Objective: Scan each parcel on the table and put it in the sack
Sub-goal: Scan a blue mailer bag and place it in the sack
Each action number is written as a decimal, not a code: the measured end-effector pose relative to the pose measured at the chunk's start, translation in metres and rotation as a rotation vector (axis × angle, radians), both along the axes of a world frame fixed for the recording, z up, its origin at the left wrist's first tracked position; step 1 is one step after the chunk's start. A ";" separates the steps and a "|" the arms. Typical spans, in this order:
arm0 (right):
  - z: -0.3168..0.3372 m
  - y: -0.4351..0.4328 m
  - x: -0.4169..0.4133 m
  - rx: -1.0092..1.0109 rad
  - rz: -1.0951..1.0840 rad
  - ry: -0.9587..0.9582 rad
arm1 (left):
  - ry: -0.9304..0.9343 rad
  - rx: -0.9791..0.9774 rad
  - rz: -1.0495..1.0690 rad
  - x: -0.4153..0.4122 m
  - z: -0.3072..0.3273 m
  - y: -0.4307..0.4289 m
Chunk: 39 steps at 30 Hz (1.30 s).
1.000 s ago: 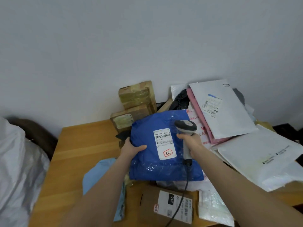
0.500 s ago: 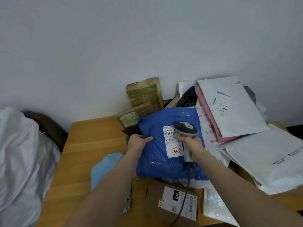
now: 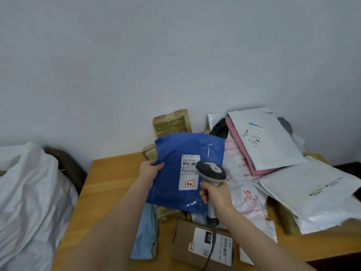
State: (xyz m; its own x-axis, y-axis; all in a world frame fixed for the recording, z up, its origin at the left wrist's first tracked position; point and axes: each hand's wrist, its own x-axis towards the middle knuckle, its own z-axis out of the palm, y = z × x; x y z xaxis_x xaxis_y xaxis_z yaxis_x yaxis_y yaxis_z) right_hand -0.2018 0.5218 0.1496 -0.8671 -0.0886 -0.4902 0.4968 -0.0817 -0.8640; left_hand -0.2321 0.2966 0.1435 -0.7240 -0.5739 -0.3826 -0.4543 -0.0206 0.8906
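Risk 1, cable: the scanner cable [image 3: 210, 249] hangs from the handle and crosses the brown box [image 3: 187, 241] at the near bench [image 3: 109, 184] edge. A wide sweep of the right arm is likely to drag it across that box and the light blue parcel [image 3: 145, 237] beside it.

Risk 2, misread: the right hand [image 3: 215, 194] has its fingers wrapped round the handle of the scanner [image 3: 212, 170]. The scanner head sits close in front of the label [image 3: 188, 173] and covers its right edge in this view, so the barcode may fail to register.

Risk 3, slip: the left hand [image 3: 149, 171] pinches only the left edge of the blue parcel [image 3: 175, 151], thumb on the front face. The parcel is held raised above the bench, tilted toward the scanner. The soft film may sag or slide from this one-edge grip.

Surroundings: the sack [image 3: 29, 192] lies left of the bench; its mouth cannot be made out. Overlapping white mailers [image 3: 312, 192] and a pink mailer [image 3: 237, 145] crowd the right side. Taped cardboard parcels [image 3: 171, 122] stand at the wall, partly hidden behind the blue parcel
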 end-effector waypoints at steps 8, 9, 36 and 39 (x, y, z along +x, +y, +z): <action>0.006 -0.013 0.026 0.042 0.037 0.017 | 0.016 0.107 0.084 0.010 -0.003 -0.009; 0.007 -0.015 0.028 0.044 0.046 0.017 | 0.013 0.115 0.088 0.010 -0.003 -0.010; 0.024 -0.063 0.041 0.018 0.081 -0.003 | -0.032 0.111 0.030 0.019 0.005 -0.070; 0.024 -0.071 0.046 0.028 0.071 -0.001 | -0.033 0.117 0.016 0.022 0.006 -0.077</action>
